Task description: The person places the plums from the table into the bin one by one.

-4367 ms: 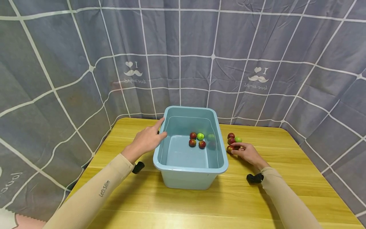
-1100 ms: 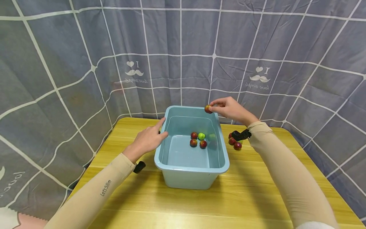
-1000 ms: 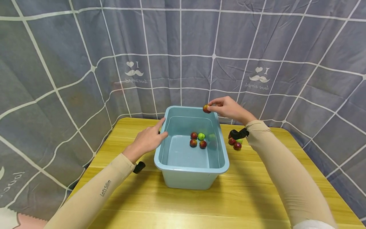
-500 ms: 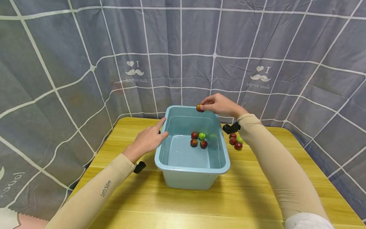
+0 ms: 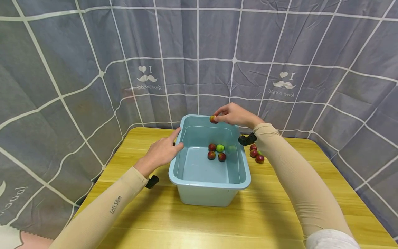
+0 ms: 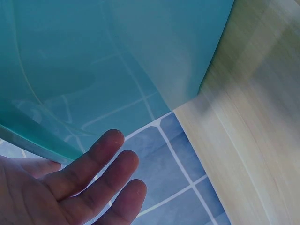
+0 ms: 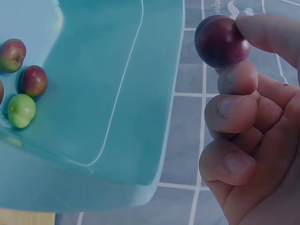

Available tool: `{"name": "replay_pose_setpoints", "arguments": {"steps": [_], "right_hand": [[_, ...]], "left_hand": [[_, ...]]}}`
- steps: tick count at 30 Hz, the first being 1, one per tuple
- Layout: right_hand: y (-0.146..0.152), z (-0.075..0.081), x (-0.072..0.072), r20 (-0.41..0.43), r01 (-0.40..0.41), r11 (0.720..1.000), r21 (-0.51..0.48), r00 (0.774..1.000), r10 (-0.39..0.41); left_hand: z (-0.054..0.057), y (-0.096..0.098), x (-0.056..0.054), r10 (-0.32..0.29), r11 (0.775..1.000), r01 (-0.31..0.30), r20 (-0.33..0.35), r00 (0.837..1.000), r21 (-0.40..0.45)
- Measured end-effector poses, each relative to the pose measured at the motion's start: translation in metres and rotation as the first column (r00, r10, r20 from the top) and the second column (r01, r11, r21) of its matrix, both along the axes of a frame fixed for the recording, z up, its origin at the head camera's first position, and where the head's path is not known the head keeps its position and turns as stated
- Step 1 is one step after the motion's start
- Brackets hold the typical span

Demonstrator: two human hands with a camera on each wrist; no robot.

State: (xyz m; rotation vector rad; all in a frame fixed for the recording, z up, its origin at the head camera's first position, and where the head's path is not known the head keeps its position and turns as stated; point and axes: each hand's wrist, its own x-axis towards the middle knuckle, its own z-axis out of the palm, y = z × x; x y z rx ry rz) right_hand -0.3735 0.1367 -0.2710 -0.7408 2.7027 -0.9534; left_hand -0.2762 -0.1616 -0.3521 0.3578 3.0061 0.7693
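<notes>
Okay, right hand (image 5: 237, 116): fingers narrow, thumb and index finger pinching one held plum (image 5: 213, 119); other fingers curled below it.
Held plum: dark red with a yellowish side, raised off the table (image 5: 199, 224), up by the tub's back rim. Over the opening or just past the rim: can't tell.
Left hand (image 5: 160, 151): at the tub's left rim, thumb and index finger there, fingers spread wide and fairly straight. How hard it presses: can't tell.
Tub (image 5: 203, 195): light blue, upright, about midway between the table's left and right edges, toward the back edge.
Tub contents: three red plums (image 5: 211, 155) and one green plum (image 5: 220, 148), grouped on the tub floor, right of its middle.
Loose group: three more red plums (image 5: 259, 159) plus a second green plum (image 5: 259, 153), mostly hidden; right of the tub, toward the table's back right corner.
Sleeves: both beige; left sleeve (image 5: 104, 204) carries dark lettering. Black device (image 5: 247, 139) at the right wrist, another (image 5: 152, 182) at the left.
Curtain (image 5: 214, 79): grey, white grid, behind the table's back edge.
</notes>
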Motion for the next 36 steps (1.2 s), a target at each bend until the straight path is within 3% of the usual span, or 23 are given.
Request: {"name": "replay_pose_setpoints", "arguments": {"steps": [16, 36], "right_hand": [[-0.003, -0.003, -0.003, 0.016, -0.021, 1.000, 0.001, 1.000, 0.021], [0.046, -0.008, 0.025, -0.022, 0.073, 0.992, -0.103, 0.997, -0.076]], "left_hand": [[0.001, 0.002, 0.002, 0.000, 1.000, 0.000, -0.005, 1.000, 0.003], [0.002, 0.001, 0.003, 0.005, 1.000, -0.005, -0.002, 1.000, 0.011]]}}
